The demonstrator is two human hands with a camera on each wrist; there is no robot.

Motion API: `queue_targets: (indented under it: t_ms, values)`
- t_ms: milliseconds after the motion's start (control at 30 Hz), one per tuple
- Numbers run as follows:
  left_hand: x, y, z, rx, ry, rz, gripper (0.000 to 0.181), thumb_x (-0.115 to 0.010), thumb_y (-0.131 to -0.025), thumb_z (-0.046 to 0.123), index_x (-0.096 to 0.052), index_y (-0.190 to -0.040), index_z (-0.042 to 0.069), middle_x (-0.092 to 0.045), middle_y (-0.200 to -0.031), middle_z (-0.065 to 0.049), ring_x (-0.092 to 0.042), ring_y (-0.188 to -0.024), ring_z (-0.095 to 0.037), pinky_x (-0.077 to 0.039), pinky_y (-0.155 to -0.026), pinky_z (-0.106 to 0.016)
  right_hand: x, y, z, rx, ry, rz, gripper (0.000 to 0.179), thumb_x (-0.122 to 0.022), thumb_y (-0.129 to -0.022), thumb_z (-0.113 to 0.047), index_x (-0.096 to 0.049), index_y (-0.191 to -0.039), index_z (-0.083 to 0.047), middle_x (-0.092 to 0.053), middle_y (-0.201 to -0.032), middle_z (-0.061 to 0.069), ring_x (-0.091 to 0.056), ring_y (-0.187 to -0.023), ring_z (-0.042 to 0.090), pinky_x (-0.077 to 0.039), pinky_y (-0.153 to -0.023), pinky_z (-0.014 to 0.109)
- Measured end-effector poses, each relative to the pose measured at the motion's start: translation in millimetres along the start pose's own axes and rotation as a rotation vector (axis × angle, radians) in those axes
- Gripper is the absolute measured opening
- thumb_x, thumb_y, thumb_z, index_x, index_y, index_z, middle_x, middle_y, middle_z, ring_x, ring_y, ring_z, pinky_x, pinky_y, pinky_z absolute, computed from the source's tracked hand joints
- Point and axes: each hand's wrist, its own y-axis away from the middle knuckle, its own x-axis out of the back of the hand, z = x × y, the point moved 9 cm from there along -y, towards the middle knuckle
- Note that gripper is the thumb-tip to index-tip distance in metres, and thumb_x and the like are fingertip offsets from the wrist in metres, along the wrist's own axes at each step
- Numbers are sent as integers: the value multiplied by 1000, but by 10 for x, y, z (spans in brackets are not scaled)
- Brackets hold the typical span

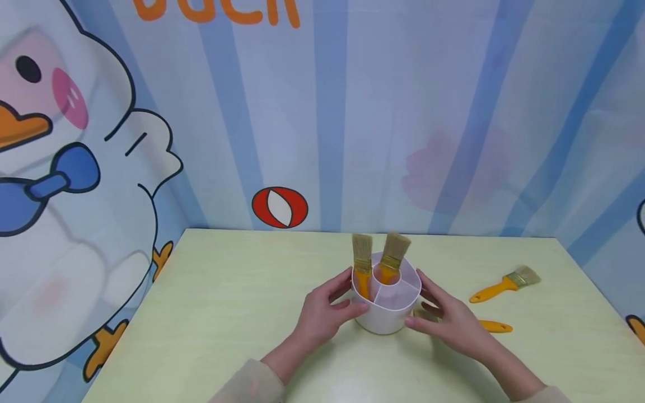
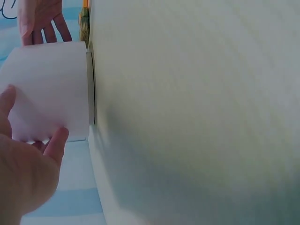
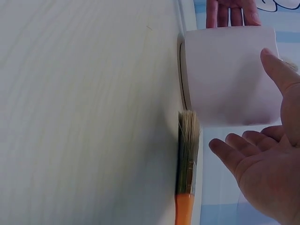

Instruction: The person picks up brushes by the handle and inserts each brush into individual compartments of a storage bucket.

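Note:
A white pen holder with a round middle cup and compartments around it stands upright on the table. My left hand holds its left side, thumb on the front wall and fingers round toward the back. From the other side my right hand grips it, thumb at the lower front and index fingertip at the rim. Bristles up, one paintbrush leans in the left compartment. Another paintbrush stands in the middle cup, tilted right. Both have yellow-orange handles.
On the table, to the right, lies a loose paintbrush. A further paintbrush lies beside the holder, partly hidden behind my right hand in the head view. A printed curtain with a duck hangs along the table's back edge.

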Motion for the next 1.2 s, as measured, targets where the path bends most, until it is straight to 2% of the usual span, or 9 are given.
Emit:
queue_targets:
  t_ms: [167,267,433,633,833,1000,1200]
  values:
    - [-19,65,3,12,38,67,74,-89,-91,25,-56,-157,23,-57,-159,-2,-55,-145,-31,-56,-106,-45,88,57,1,33,42,5,98,-86,-93,-23,-27,-167,2,-36,-168,26,-46,-148,47,-52,-108,52]
    - [-41,111,20,-13,52,111,74,-90,-90,24,-57,-156,20,-57,-158,-3,-56,-144,-32,-58,-104,-44,153,82,21,36,76,-1,97,-86,-93,-23,-29,-166,3,-37,-167,27,-46,-148,47,-51,-109,52]
    - [-86,184,39,-47,87,188,75,-91,-89,20,-57,-155,10,-59,-156,-7,-57,-143,-33,-59,-101,-39,263,133,86,20,150,-15,95,-85,-94,-28,-30,-166,2,-42,-164,28,-50,-144,48,-51,-108,54]
    - [-115,246,24,-22,103,264,75,-91,-88,20,-58,-154,8,-63,-152,-8,-59,-141,-33,-59,-100,-35,402,203,149,-19,296,-29,97,-82,-95,-42,-32,-167,-2,-42,-165,27,-57,-136,53,-52,-106,63]
    - [-124,279,17,-7,95,294,75,-91,-88,21,-58,-154,8,-63,-151,-10,-60,-139,-35,-59,-100,-37,500,265,278,-56,461,-53,99,-83,-91,-53,-39,-165,-4,-47,-161,28,-51,-140,53,-50,-104,71]
    - [-129,290,16,4,99,304,74,-92,-88,21,-59,-153,9,-63,-152,-10,-60,-139,-34,-59,-100,-38,540,300,372,-33,534,-106,92,-84,-90,-49,-48,-158,1,-52,-157,28,-53,-138,53,-50,-105,69]
    - [-145,304,21,5,117,309,71,-91,-88,20,-61,-151,11,-63,-151,-9,-60,-139,-34,-60,-99,-37,533,342,498,-68,602,-192,87,-83,-90,-50,-53,-155,0,-53,-156,28,-52,-138,55,-49,-106,70]
